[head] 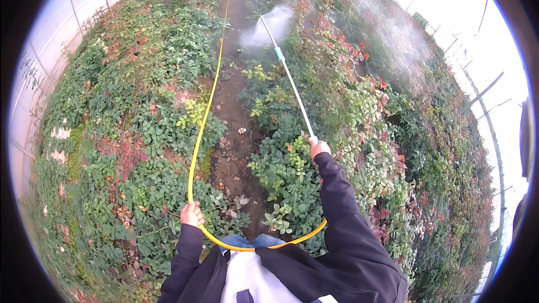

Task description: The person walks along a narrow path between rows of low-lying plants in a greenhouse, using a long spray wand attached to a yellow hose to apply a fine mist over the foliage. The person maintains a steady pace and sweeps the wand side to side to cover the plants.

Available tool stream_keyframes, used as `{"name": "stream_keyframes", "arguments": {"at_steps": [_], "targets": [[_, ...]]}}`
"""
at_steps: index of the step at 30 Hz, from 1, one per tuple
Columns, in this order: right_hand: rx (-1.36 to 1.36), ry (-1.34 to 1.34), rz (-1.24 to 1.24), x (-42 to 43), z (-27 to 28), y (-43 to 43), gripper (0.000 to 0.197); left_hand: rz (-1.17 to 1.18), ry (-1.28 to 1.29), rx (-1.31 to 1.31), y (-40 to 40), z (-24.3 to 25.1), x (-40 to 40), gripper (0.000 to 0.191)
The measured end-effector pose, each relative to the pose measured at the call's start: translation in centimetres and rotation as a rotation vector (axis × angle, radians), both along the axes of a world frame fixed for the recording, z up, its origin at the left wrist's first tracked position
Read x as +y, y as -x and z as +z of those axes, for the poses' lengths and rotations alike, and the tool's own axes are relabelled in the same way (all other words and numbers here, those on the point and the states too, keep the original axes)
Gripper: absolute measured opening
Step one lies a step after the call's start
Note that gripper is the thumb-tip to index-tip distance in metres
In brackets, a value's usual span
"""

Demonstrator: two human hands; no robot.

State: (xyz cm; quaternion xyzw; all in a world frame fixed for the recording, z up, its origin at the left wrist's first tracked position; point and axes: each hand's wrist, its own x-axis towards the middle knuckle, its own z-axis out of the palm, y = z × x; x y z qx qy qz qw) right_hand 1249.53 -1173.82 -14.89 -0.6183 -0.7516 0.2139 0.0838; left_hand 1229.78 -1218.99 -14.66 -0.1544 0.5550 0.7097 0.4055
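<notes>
My right hand (320, 149) is closed around the near end of a long metal spray lance (297, 92) with a light teal collar partway along. A white mist (271, 27) comes off the lance's far tip, in front of leafy bushes. My left hand (192, 214) grips a yellow hose (200, 134), which runs from it up along the dirt path into the distance. Below my left hand the hose loops across the front of my waist and up to the right, where it passes behind my right sleeve. Its join to the lance is hidden.
A narrow dirt path (236, 151) runs ahead between dense beds of rose-like bushes (177, 50) with green and reddish leaves. A small pale scrap (241, 130) lies on the path. Whitish greenhouse sheeting (54, 29) stands at the left. Posts and wires show at the right.
</notes>
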Motion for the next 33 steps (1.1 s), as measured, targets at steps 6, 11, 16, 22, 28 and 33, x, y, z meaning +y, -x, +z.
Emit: {"name": "stream_keyframes", "arguments": {"at_steps": [6,11,16,22,28,33], "targets": [[-0.065,0.003,0.148,-10.8,2.0,-15.9,0.046,-0.027,-0.110,-0.123,1.1,-0.8,2.6,0.027],[-0.081,0.006,0.104,-18.6,3.7,-19.6,0.042,-0.129,-0.185,-0.273,-1.5,-3.3,7.4,0.024],[-0.090,0.056,0.125,-18.9,1.3,-15.5,0.045,-0.169,-0.139,-0.283,-2.6,-4.9,6.6,0.027],[-0.036,0.162,0.096,-16.1,-2.1,-10.1,0.050,-0.104,-0.160,-0.194,0.5,-3.8,-0.5,0.024],[-0.034,0.067,0.003,-19.2,-3.1,-20.8,0.048,-0.041,-0.188,-0.088,-4.0,-2.8,-3.2,0.025],[-0.003,-0.004,0.012,-23.2,-3.3,-31.6,0.047,-0.207,-0.351,-0.161,-11.6,-3.7,0.6,0.022]]}}
